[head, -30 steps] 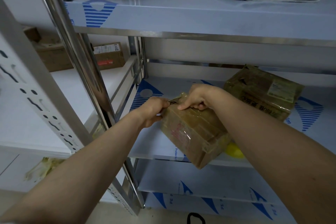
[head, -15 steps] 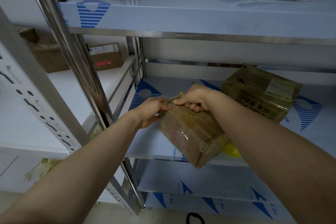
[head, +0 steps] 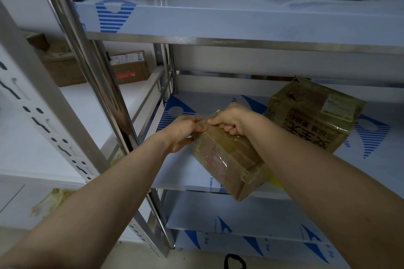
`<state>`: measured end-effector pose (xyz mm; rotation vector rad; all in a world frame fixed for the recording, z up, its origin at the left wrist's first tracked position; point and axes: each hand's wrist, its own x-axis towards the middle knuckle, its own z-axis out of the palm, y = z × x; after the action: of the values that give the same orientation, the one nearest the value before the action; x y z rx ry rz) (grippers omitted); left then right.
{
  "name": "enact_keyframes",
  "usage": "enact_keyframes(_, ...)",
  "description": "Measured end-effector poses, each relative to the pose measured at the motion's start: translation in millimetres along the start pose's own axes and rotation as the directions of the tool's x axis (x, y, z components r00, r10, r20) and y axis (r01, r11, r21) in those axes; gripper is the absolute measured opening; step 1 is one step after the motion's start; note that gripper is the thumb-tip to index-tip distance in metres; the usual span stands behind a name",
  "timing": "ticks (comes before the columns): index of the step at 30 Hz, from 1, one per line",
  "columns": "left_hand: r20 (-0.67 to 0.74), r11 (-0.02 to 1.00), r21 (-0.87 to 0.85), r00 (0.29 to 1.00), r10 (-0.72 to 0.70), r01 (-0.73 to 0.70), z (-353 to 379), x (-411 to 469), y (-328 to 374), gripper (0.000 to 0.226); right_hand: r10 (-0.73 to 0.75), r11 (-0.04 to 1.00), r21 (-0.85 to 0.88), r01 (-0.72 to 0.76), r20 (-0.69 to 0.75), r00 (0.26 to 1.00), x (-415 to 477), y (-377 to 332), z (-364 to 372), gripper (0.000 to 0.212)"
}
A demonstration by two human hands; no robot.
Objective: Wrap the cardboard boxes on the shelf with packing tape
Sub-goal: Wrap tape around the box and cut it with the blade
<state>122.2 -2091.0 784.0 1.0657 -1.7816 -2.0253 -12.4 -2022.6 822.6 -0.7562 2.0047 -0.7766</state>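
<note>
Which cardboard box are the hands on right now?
The small tape-wrapped box at the middle shelf's front edge: left hand and right hand grip its far end. The larger labelled box behind and the left-rack boxes sit untouched.

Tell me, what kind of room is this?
Most likely a storeroom or parcel-packing room. Metal shelf racks fill the view, a taped cardboard box is being handled beside a second box, and more boxes sit on the neighbouring rack.

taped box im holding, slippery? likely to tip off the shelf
Probably slick: glossy tape covers the box. Likely stiff, since its edges look square. Its near corner overhangs the shelf edge, so it may tip if released.
</note>
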Motion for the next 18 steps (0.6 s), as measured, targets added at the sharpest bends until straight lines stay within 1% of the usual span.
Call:
enact_keyframes(2,0.005,1.0,-0.011,1.0,-0.004,0.004,0.2,0.4,0.4,0.021,0.005,1.0,0.023,-0.004,-0.038,0.999,1.4,0.4,2.0,0.025)
enact_keyframes(6,0.02,1.0,-0.02,1.0,-0.001,0.002,-1.8,1.0,0.5,0.02,-0.025,0.993,0.111,0.032,-0.063,0.998,-2.3,5.4,-0.3,0.023)
enact_keyframes(9,0.006,1.0,-0.008,1.0,-0.001,0.001,-0.7,1.9,0.6,0.017,-0.069,0.992,0.096,0.079,-0.106,0.992,-4.3,8.9,1.7,0.02)
enact_keyframes(12,-0.014,0.999,0.032,1.0,-0.008,0.008,-0.8,4.0,0.6,0.019,-0.094,0.993,0.063,0.103,-0.139,0.986,-2.7,9.3,4.4,0.016)
enact_keyframes(14,-0.03,0.999,0.041,0.999,-0.018,0.019,-1.7,4.6,1.4,0.019,-0.075,0.996,0.032,0.079,-0.115,0.991,-1.3,7.3,2.8,0.016)
enact_keyframes(16,-0.051,0.998,0.059,0.998,-0.03,0.033,-1.8,4.0,3.7,0.018,-0.045,0.998,0.032,0.047,-0.08,0.996,0.6,5.8,0.5,0.021)
enact_keyframes(18,-0.088,0.997,0.066,0.995,-0.041,0.047,-0.3,4.2,5.7,0.018,-0.047,0.999,-0.004,0.047,-0.109,0.993,4.6,5.8,1.9,0.025)
